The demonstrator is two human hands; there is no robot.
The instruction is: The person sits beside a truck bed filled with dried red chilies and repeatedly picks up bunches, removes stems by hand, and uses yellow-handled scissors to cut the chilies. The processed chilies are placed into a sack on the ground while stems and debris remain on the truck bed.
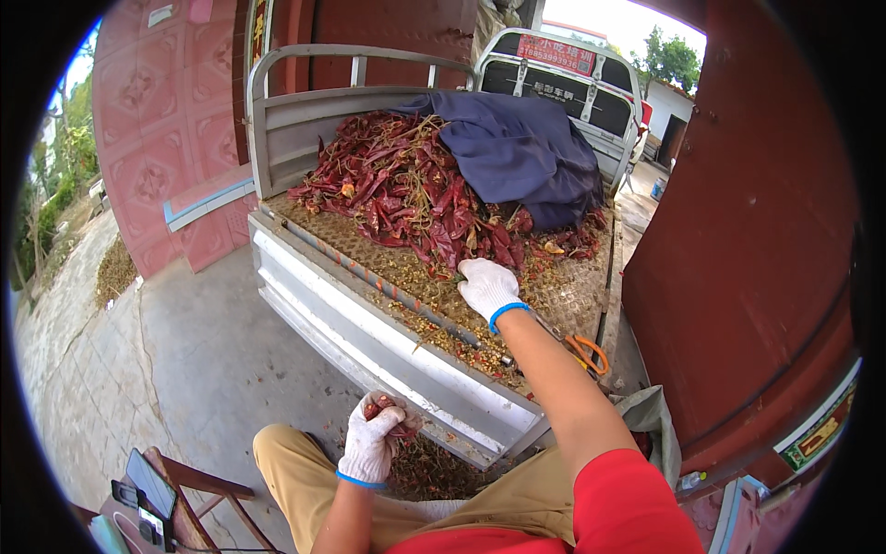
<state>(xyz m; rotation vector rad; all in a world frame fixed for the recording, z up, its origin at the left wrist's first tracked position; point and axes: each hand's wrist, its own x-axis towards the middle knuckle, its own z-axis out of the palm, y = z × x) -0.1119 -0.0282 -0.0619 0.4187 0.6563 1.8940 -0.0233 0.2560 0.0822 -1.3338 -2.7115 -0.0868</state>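
A heap of dried red chilli peppers (394, 187) with tangled stems lies on the bed of a small cargo truck (294, 215). My right hand (486, 285), in a white knit glove with a blue cuff, reaches over the bed to the heap's near edge. Its fingers are curled, and whether they hold anything is hard to make out. Gloved likewise, my left hand (374, 433) is closed around dark red chilli pods (398, 415) above my lap, in front of the lowered tailgate (387, 367). Loose yellow seeds (443, 332) are scattered over the bed.
A dark blue cloth (519, 152) covers the heap's far right. Orange-handled scissors (588, 354) lie near the bed's right edge. Stems and debris (436, 467) lie below the tailgate. A wooden stool (201, 478) with electronic devices stands at lower left; a sack (651, 422) is at right.
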